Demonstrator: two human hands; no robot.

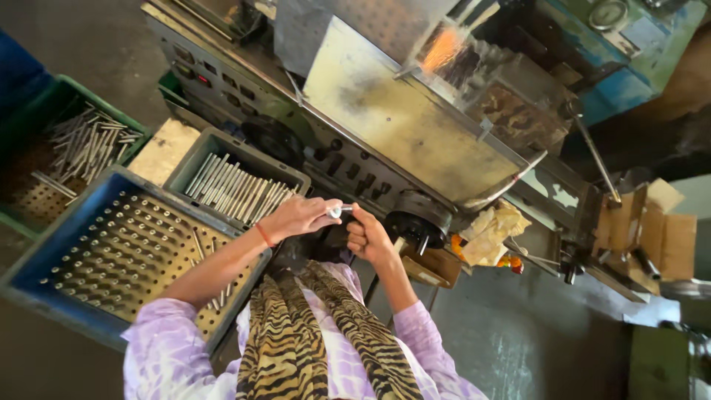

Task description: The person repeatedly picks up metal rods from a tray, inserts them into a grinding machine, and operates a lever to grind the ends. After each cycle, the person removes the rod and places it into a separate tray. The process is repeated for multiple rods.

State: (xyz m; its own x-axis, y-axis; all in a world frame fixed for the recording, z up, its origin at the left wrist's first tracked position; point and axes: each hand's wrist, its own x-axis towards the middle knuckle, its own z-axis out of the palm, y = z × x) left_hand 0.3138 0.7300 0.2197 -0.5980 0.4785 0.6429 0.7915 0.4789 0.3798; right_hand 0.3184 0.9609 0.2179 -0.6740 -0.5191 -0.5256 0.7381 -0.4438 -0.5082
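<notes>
- Head view, hands: the left hand (296, 216) and the right hand (368, 237) meet just in front of the person's chest, near the front panel of the grinding machine (400, 118).
- Left hand: fingers are pinched around one end of a short metal rod (341, 211); a red thread sits on the wrist.
- Right hand: clenched in a fist, thumb tip against the other end of the same rod.
- Rod location: it lies between the two hands, roughly level, above the person's striped scarf (311, 333).
- Left of the hands: a grey crate (194, 158) holds many similar rods laid side by side.
- Near left: a blue crate (52, 255) has a perforated floor with a few loose rods.
- Far left: a green crate (111, 111) contains another scattered batch of rods.
- Right of the hands: a yellow rag (492, 231) lies on the machine ledge.
</notes>
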